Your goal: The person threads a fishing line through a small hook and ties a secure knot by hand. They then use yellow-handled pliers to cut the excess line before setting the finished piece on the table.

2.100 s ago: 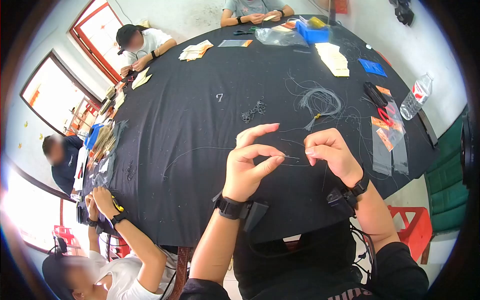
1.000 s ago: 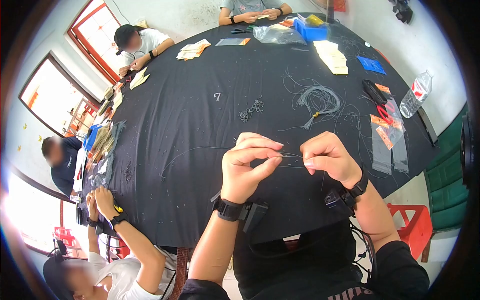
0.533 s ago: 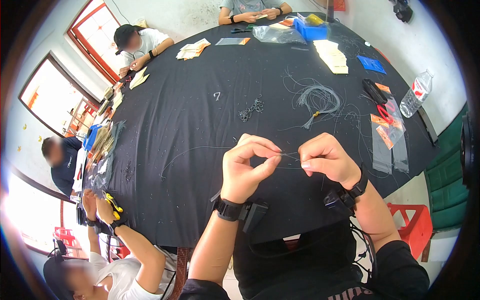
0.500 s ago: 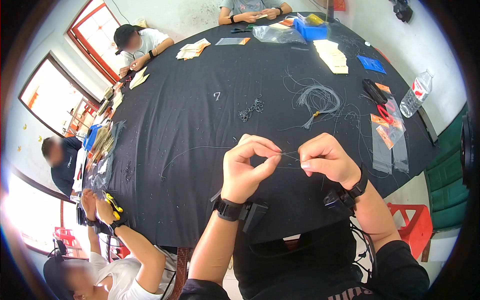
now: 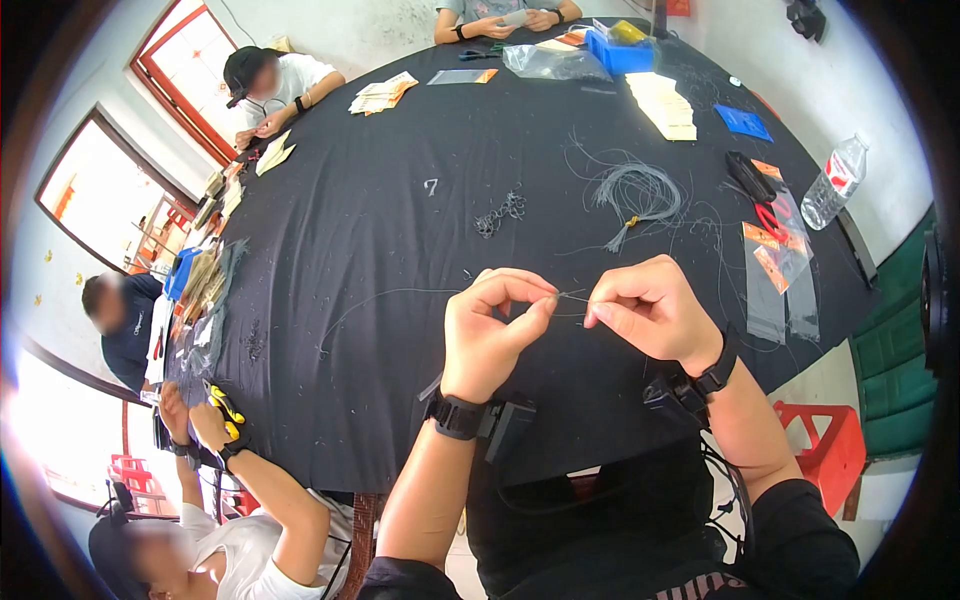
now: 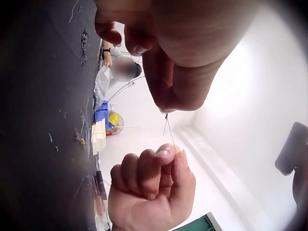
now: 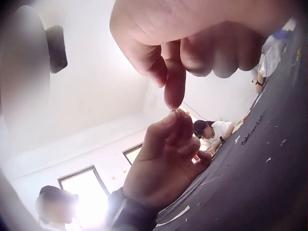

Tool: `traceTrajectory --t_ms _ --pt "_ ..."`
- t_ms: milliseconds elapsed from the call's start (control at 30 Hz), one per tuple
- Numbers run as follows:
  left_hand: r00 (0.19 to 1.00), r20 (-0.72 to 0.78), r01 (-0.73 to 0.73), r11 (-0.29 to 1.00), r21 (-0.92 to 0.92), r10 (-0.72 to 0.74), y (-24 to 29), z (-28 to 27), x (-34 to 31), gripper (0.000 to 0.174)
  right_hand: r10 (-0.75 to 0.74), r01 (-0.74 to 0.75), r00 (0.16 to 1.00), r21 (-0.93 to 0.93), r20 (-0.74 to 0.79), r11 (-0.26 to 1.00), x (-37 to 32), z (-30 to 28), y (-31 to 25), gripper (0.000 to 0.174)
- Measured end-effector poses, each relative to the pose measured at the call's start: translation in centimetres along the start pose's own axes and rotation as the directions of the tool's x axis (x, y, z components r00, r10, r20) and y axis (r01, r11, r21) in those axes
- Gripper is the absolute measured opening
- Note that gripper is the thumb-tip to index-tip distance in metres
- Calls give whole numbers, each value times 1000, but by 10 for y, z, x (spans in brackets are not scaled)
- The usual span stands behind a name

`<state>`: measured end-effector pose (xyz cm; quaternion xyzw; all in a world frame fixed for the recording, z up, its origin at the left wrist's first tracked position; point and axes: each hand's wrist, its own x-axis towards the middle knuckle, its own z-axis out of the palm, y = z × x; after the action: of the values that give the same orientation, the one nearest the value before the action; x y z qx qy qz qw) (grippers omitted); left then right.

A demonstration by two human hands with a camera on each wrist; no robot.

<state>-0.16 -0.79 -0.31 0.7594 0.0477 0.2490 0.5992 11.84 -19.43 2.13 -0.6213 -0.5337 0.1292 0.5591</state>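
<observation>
My left hand [image 5: 488,335] pinches a thin grey line [image 5: 400,291] between thumb and forefinger. A long tail of that line curves away leftward over the black cloth. Just below these fingertips, the left wrist view shows a tiny dark knot [image 6: 166,116] with a short end sticking out. My right hand [image 5: 658,312] pinches the line a short way to the right, thumb against forefinger, other fingers curled in. Between the hands the strand spans a small gap. In the right wrist view the fingertips of both hands overlap and hide most of the line.
Beyond the hands lie a tied coil of grey line [image 5: 640,195] and a small dark tangled heap [image 5: 498,213]. Red-handled scissors [image 5: 770,222], plastic packets [image 5: 766,305] and a water bottle [image 5: 836,183] stand or lie at right. Other people sit around the table.
My left fingers, spread apart at first, have come together on the line. The right hand has shifted slightly left, narrowing the gap. At left, another person's hands have moved apart beside a yellow-and-black tool.
</observation>
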Motion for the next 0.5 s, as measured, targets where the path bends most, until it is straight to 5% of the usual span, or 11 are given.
traceTrajectory --t_ms 367,500 --pt "999 12 -43 992 117 42 0 -1 1 5 4 -15 996 -123 -94 992 2 1 3 10" --pt "998 10 -55 990 133 54 1 -1 1 5 150 -162 977 -72 -154 984 2 2 7 11"
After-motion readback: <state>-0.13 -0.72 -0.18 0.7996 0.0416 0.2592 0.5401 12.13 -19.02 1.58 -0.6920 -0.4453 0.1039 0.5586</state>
